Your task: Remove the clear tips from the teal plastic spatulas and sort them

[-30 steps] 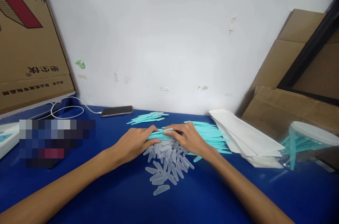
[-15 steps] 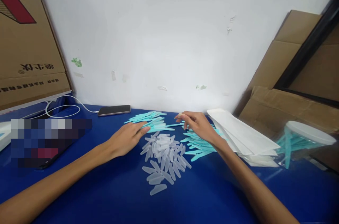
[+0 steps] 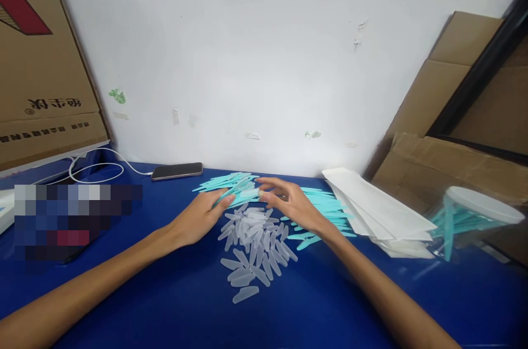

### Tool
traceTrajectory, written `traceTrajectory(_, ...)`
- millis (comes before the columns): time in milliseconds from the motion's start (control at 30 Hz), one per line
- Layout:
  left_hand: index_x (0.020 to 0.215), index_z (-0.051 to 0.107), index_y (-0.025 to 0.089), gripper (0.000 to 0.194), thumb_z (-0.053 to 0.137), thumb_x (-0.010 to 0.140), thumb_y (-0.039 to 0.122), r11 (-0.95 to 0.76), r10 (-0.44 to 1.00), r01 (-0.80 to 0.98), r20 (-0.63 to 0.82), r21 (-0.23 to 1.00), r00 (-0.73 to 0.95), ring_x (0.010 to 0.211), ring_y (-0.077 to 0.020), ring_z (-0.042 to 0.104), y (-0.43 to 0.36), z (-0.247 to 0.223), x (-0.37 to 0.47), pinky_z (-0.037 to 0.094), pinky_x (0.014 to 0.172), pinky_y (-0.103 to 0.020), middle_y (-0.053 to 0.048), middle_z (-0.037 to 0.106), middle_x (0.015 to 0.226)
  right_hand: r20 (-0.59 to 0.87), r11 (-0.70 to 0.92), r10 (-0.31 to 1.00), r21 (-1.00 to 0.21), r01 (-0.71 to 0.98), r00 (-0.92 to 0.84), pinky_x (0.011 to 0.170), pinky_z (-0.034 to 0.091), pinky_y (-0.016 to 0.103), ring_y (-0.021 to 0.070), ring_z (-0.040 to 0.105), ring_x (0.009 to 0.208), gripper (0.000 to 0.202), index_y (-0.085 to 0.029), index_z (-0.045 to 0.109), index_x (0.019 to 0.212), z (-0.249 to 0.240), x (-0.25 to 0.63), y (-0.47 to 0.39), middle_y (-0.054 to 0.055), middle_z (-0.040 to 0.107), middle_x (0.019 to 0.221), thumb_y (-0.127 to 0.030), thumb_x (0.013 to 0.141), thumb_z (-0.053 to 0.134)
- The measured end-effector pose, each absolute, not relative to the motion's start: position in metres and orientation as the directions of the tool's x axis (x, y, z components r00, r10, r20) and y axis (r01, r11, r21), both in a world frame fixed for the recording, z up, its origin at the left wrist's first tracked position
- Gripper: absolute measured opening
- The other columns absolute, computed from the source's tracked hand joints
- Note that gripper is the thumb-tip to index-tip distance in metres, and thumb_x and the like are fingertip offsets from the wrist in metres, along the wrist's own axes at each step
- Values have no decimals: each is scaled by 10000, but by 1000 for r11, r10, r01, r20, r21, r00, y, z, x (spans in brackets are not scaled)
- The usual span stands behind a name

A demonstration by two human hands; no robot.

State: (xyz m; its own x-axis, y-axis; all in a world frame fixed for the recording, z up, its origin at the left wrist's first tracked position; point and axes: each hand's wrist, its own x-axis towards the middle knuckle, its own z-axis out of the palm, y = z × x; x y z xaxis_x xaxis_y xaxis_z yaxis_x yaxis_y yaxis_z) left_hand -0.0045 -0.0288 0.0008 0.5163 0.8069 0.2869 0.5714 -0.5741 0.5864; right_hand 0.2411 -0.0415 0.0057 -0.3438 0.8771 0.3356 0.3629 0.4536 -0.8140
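My left hand [image 3: 202,216] is closed round a bunch of slim turquoise eyebrow razors [image 3: 244,195], thumb on top. At the right-hand ends of that bunch is my right hand [image 3: 291,203], its thumb and index finger curved and apart; whether they touch a razor is hard to see. Below both hands lies a loose heap of frosted, translucent blade covers [image 3: 256,233]. Another pile of turquoise razors [image 3: 322,209] is partly hidden under my right hand and wrist. More turquoise razors [image 3: 225,179] lie behind my left hand.
White paper envelopes [image 3: 375,209] are stacked to the right, beside a clear tub [image 3: 466,222] of turquoise razors with a white rim. A phone [image 3: 177,171] on a white cable lies by the wall. Cardboard boxes [image 3: 45,63] flank the blue table [image 3: 173,299].
My right hand has moved left, from above the right pile to the ends of the razors in my left hand. My left hand stays in place, still holding its bunch.
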Motion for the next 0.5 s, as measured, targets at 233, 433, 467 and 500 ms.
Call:
traceTrajectory(233, 855, 535, 197, 436, 411, 954, 603, -536, 834, 621, 245, 572, 494, 631, -176, 501, -36, -5, 1, 325, 575, -274, 6, 582, 718, 331, 417, 889, -871, 261, -316, 646, 580, 311, 209, 721, 703, 363, -180, 743, 1048, -1, 227, -41, 53, 732, 772, -468, 832, 696)
traceTrajectory(433, 918, 591, 192, 428, 363, 992, 546, -593, 788, 542, 292, 596, 541, 709, -199, 561, -34, -2, 0, 402, 651, -285, -27, 647, 840, 349, 434, 891, -844, 314, -291, 593, 551, 284, 184, 683, 611, 336, -156, 770, 898, 0, 235, -36, 69, 732, 732, -475, 844, 679)
traceTrajectory(467, 905, 599, 193, 433, 358, 994, 541, -596, 784, 538, 289, 596, 549, 697, -198, 560, -34, -2, 0, 405, 646, -283, -26, 646, 825, 356, 443, 886, -839, 317, -296, 597, 548, 285, 186, 685, 622, 333, -157, 769, 894, 0, 236, -36, 68, 733, 738, -473, 850, 672)
traceTrajectory(500, 896, 607, 194, 435, 359, 994, 538, -598, 783, 537, 289, 595, 551, 695, -200, 560, -35, -2, 0, 408, 646, -282, -27, 646, 819, 361, 451, 882, -832, 324, -303, 603, 546, 286, 189, 687, 635, 331, -158, 769, 887, 0, 236, -35, 67, 732, 741, -470, 859, 662)
